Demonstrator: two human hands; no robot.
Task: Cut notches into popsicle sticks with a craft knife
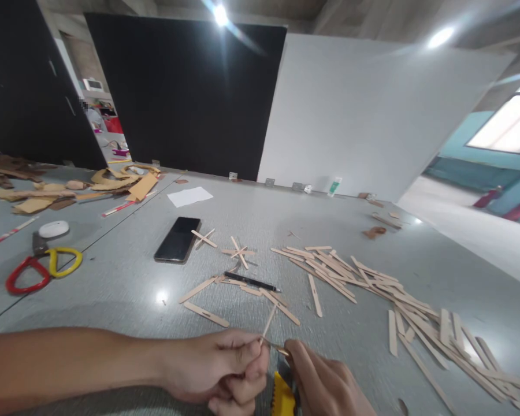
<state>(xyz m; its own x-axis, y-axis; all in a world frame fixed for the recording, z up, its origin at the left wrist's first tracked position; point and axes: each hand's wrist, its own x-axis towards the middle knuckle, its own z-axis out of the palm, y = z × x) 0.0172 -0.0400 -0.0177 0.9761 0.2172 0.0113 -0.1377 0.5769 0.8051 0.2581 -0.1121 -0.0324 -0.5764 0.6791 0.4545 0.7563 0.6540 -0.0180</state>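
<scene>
My left hand (225, 370) is closed at the bottom middle, pinching a thin wooden craft stick (268, 321) that points up and away. My right hand (325, 384) is closed beside it, gripping a yellow and black utility knife (282, 396) whose tip meets the stick near my left fingertips. Loose wooden sticks (372, 289) lie scattered across the grey table (125, 289), with a black pen (251, 282) just beyond my hands.
A black phone (177, 238) lies face up mid-table, with crossed sticks (240, 251) near it. Red and yellow handled scissors (43, 268) and a white oval object (54, 229) sit at the left. Cardboard scraps (112, 185) and white paper (189, 196) lie farther back.
</scene>
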